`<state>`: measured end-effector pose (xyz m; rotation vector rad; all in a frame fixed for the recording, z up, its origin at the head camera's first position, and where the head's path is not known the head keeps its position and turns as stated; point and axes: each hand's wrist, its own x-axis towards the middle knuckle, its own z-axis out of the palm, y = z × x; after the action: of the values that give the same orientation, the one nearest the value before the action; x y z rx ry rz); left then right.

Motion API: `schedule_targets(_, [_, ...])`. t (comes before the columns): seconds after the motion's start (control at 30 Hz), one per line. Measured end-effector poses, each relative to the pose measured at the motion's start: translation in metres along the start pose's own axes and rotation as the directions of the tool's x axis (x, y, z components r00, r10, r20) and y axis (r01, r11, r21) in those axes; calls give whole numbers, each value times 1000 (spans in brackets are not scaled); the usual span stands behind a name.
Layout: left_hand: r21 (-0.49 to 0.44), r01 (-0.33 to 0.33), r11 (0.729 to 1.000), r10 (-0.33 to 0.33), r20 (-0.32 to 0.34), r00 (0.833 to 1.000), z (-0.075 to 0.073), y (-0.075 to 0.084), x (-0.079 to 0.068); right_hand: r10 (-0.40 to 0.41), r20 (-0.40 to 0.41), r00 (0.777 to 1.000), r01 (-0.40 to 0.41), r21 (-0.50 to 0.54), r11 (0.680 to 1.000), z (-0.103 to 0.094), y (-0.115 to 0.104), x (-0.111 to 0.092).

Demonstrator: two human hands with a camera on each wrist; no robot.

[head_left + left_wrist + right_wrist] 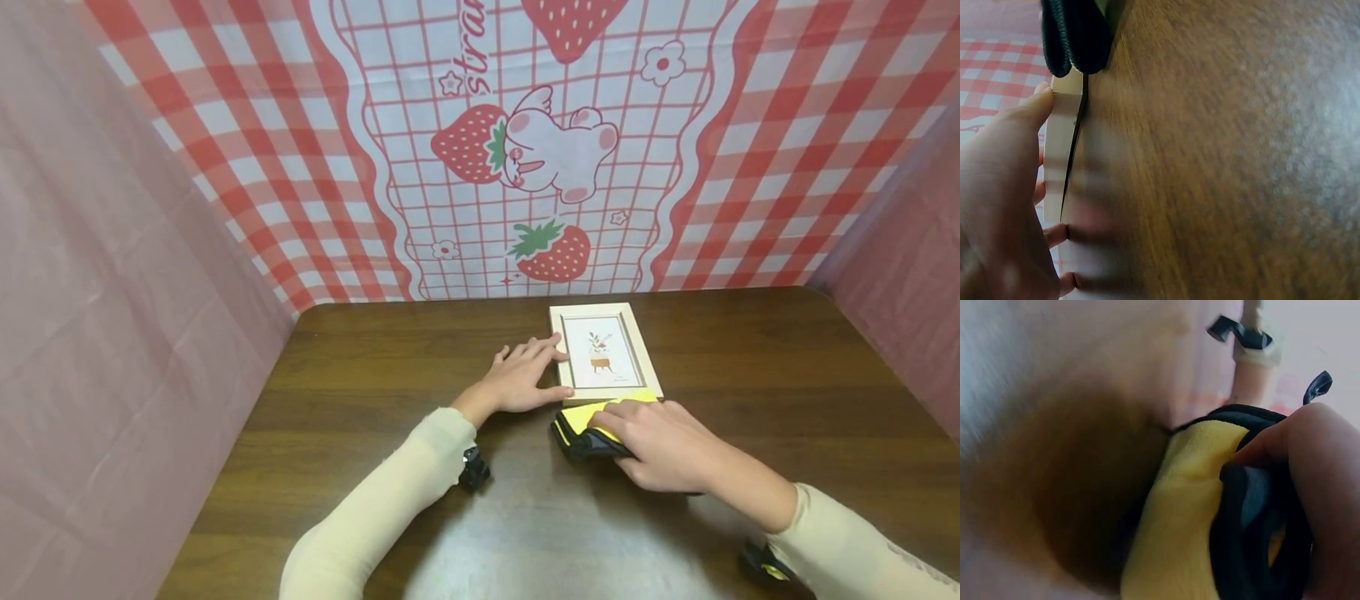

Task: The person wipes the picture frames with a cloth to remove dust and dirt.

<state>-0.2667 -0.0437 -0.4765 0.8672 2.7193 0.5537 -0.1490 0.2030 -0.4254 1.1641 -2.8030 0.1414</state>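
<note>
A brown wooden table (367,367) with a picture frame (611,333) on it.

The table top is dark brown, with wood stripes going from side to side. Its far corners are rounded, not pointy. A big patch of light shines on the wood toward the near side, around the middle, and makes the brown look almost silver. The picture frame is pale wood and lies face up, close to the far edge and a little right of its middle. Its short sides point to the far and near edges. Inside is a small picture (601,358) of a leafy plant in an orange-brown pot with legs.
</note>
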Motion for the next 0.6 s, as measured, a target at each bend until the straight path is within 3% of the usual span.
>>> schedule_targets(0.33, [-8, -12, 1000, 12, -6, 1000, -2, 1, -1, -67, 140, 988, 71, -24, 997, 13, -16, -7])
schedule_targets(0.6, [-13, -9, 1000, 9, -3, 1000, 0, 1, -2, -123, 107, 987, 139, -158, 978, 23, -22, -11])
